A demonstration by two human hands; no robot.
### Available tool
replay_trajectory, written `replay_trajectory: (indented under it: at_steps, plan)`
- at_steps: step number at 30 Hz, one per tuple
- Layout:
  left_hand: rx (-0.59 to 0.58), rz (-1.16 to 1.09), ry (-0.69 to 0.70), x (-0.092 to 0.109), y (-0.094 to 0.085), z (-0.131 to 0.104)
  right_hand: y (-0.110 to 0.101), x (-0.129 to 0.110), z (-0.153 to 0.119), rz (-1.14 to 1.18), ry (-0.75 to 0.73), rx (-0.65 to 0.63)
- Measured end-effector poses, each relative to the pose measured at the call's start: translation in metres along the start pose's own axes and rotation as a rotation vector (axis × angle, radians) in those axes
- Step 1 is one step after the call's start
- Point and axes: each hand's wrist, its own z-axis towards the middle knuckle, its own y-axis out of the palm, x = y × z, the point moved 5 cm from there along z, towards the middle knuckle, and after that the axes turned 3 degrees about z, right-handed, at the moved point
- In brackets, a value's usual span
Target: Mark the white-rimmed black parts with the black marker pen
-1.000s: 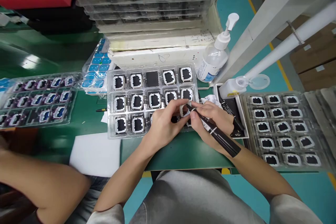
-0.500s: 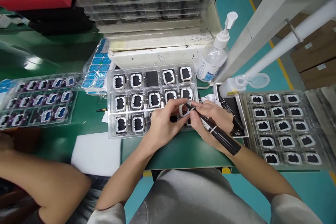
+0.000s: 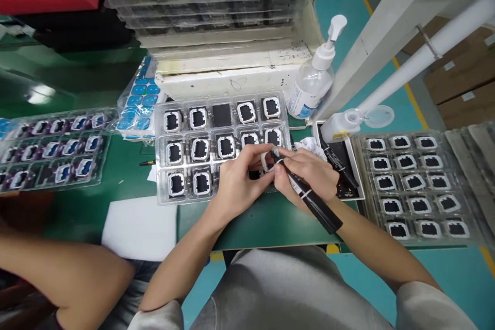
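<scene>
Between the thumb and fingers of my left hand [image 3: 237, 178] is a small white frame-shaped part [image 3: 267, 160], partly hidden by the fingers. My right hand [image 3: 309, 172] grips a black marker pen [image 3: 315, 206], its tip end pointing up-left at the part and its rear end sticking out toward me. Whether the tip touches the part I cannot tell. Both hands are over the lower right of a clear plastic tray [image 3: 185, 167]. White-framed black parts [image 3: 200, 148] sit in most of its pockets; one pocket in the back row holds only a dark square [image 3: 221, 115].
A pump bottle [image 3: 311, 87] and a smaller white bottle [image 3: 340, 126] stand at the right. A shallow box [image 3: 361, 193] holds another marker [image 3: 340, 165]. More filled trays lie right [image 3: 419, 185] and left [image 3: 50, 149]. Stacked trays [image 3: 228, 15] rise behind. A co-worker's arm [image 3: 65, 268] is at left.
The marker's rear end has swung left and a little down, with my right hand shifting slightly left. My left hand keeps holding the white part. The whole view has moved slightly.
</scene>
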Motion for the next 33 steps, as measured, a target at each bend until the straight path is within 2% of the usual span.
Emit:
replay_trajectory:
  at_steps: [4,8,12,17,23,29,33]
  plan:
    - [-0.004,-0.015,0.008,-0.001,0.001,0.001,-0.004,0.002,0.004,0.019,0.156,-0.091]
    - [-0.002,-0.032,-0.003,-0.002,0.001,0.001,-0.005,0.002,0.007,-0.019,0.212,-0.221]
    - [-0.013,-0.066,-0.061,-0.005,0.001,0.000,-0.007,0.004,0.005,0.034,0.162,-0.086]
    - [-0.043,-0.152,-0.169,-0.011,0.004,-0.002,-0.006,0.006,0.000,0.062,0.120,-0.015]
    - [-0.077,-0.344,-0.291,-0.015,0.007,0.000,-0.008,0.006,0.000,0.093,0.175,-0.019]
    - [-0.111,-0.543,-0.350,-0.011,0.008,0.006,-0.012,0.001,0.006,0.097,0.140,0.015]
    - [-0.119,-0.556,-0.381,-0.012,0.009,0.007,-0.012,0.001,0.006,0.088,0.158,0.023]
